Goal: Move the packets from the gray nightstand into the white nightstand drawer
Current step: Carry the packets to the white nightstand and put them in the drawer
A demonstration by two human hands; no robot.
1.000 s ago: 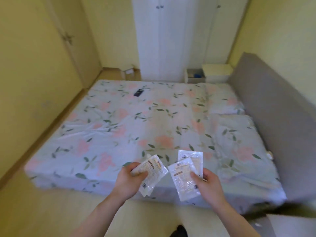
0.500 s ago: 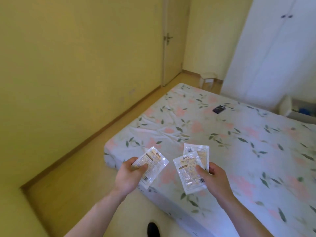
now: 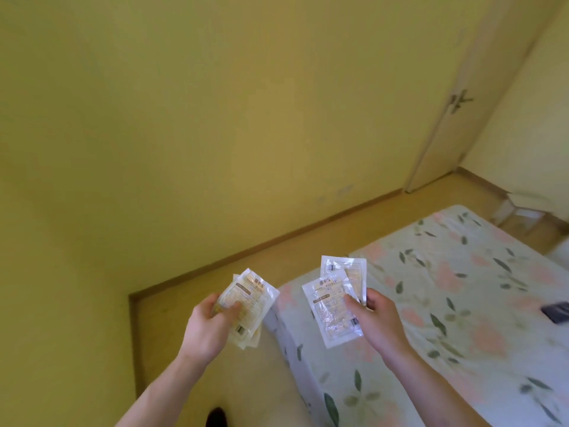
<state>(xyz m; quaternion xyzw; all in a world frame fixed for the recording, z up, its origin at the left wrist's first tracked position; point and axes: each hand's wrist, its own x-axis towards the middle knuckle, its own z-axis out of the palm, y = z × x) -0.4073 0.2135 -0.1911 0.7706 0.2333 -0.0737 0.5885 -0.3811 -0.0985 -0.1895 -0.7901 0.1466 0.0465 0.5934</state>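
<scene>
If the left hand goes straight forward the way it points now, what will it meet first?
Probably nothing close: the left hand, gripping packets, points up and right over bare floor toward the baseboard and yellow wall. The bed corner lies just right of that line; depth is unclear.

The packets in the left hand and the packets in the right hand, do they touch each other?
Apart. The head view shows floor and bed edge between the left-hand packets and the right-hand packets.

The clear plastic packets (image 3: pixel 248 306) carry printed labels and barcodes. The print is too small and blurred to read. No other writing is legible.
</scene>
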